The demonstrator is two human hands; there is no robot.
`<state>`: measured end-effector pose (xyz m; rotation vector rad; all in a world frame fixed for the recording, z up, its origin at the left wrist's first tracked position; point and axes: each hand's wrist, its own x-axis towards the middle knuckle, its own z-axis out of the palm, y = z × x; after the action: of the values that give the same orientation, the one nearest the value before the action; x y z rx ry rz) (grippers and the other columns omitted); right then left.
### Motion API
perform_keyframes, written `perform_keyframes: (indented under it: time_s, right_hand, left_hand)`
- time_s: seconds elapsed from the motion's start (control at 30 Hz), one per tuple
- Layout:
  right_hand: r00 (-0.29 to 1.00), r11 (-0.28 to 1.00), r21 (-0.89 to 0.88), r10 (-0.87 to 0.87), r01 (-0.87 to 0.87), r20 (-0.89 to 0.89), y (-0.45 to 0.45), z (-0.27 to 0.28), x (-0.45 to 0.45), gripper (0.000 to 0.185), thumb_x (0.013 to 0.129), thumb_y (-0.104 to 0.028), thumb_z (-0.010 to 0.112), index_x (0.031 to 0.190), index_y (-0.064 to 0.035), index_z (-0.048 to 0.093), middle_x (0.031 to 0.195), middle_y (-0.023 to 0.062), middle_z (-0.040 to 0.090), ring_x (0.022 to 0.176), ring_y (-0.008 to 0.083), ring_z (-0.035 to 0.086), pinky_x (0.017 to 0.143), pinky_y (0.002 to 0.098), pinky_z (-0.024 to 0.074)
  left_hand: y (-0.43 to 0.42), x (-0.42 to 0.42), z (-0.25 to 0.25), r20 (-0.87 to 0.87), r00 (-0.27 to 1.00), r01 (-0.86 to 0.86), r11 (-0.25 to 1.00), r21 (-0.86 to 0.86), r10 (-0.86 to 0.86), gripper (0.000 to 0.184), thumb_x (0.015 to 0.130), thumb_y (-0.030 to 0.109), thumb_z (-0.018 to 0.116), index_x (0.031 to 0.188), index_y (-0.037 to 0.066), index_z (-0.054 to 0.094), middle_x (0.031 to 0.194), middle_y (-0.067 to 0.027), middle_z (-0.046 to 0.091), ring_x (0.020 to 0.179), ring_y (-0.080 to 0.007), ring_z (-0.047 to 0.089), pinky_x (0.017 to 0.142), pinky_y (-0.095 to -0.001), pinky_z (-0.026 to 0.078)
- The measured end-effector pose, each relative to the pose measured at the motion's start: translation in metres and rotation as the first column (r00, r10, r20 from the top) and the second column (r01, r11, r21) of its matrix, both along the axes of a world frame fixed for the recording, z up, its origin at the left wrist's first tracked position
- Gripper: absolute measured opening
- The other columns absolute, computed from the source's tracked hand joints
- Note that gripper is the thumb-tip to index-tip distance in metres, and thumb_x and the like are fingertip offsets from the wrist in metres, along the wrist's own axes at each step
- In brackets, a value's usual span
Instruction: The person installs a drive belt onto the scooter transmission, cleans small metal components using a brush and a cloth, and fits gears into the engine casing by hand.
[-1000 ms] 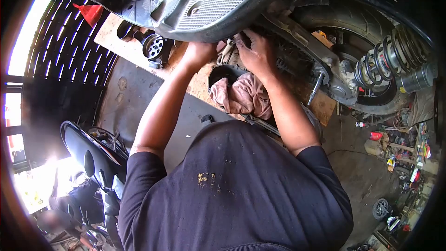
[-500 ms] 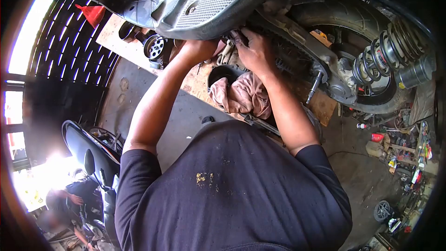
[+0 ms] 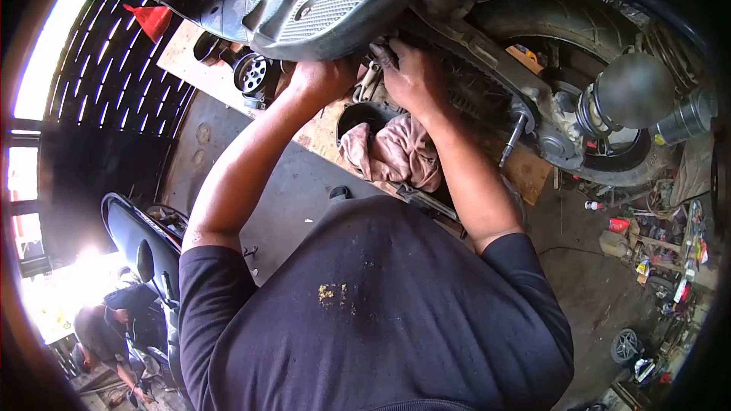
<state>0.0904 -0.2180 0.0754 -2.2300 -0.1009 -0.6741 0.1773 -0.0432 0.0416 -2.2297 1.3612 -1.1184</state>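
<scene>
My left hand [image 3: 324, 80] reaches under the grey plastic footboard panel [image 3: 331, 11] of a motorbike; its fingers are hidden by the panel's lower edge. Beside it, my right hand [image 3: 415, 80] is closed, thumb and fingers pressed together at a small dark part I cannot make out under the bike. Light metal fittings [image 3: 368, 82] show between the two hands. Below them a crumpled pinkish-brown cloth [image 3: 396, 154] lies over a black container [image 3: 352, 118] on the wooden board [image 3: 316, 137].
Rear tyre [image 3: 552, 15], coil spring [image 3: 594, 110] and a socket tool [image 3: 514, 138] are at the right. A round black part [image 3: 250, 74] and red funnel [image 3: 151, 21] lie left. Another person [image 3: 103, 335] crouches beside a second motorbike [image 3: 137, 240]. Parts litter the right floor.
My left forearm has swung outward to the left, its elbow lower. Both hands stay beneath the panel. The view has shifted slightly, and the other person at lower left has moved.
</scene>
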Motion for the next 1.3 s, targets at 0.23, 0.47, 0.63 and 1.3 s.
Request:
perform_keyframes:
  time_s: [0.23,0.47,0.63,1.3]
  right_hand:
    - [0.991,0.997,0.062,-0.043,0.051,-0.126,0.005,-0.006,0.003,0.032,0.088,-0.034,0.061,0.098,-0.004,0.066,0.086,0.0257,0.063,0.084,0.045,0.059,0.068,0.0472,0.0486]
    - [0.984,0.987,0.135,-0.105,0.085,0.143,0.01,-0.026,-0.002,0.042,0.087,-0.029,0.064,0.116,-0.0006,0.058,0.101,0.025,0.064,0.097,0.043,0.06,0.08,0.0424,0.0496]
    - [0.997,0.971,0.227,-0.073,0.079,-0.036,0.011,-0.034,-0.044,0.043,0.085,-0.019,0.067,0.121,-0.0006,0.053,0.108,0.0245,0.062,0.098,0.0392,0.061,0.082,0.0405,0.0499]
    - [0.859,0.828,0.288,-0.379,0.481,-0.345,-0.017,-0.097,-0.2,0.021,0.087,-0.005,0.061,0.107,-0.0044,0.065,0.099,0.0115,0.068,0.087,0.0189,0.064,0.079,0.0307,0.0493]
  left_hand:
    - [-0.005,-0.005,0.017,-0.039,0.998,0.04,0.988,-0.151,-0.046,0.046,0.086,0.033,0.055,0.121,0.003,0.058,0.113,-0.0204,0.061,0.104,-0.0375,0.059,0.089,-0.0475,0.048]
    - [-0.004,-0.003,-0.006,-0.477,0.869,-0.078,0.914,-0.398,-0.133,0.04,0.089,0.037,0.053,0.114,0.007,0.061,0.096,-0.0254,0.062,0.085,-0.0411,0.062,0.073,-0.0497,0.051]
    - [0.002,-0.04,0.01,-0.869,0.371,-0.628,0.601,-0.494,-0.327,0.042,0.094,0.037,0.047,0.108,-0.001,0.058,0.096,-0.0287,0.062,0.086,-0.0394,0.062,0.075,-0.0466,0.048]
    - [0.051,0.039,-0.201,-0.975,0.1,-0.646,0.759,0.087,0.197,0.039,0.084,0.024,0.053,0.114,-0.001,0.05,0.113,-0.0296,0.057,0.104,-0.0435,0.057,0.09,-0.0472,0.047]
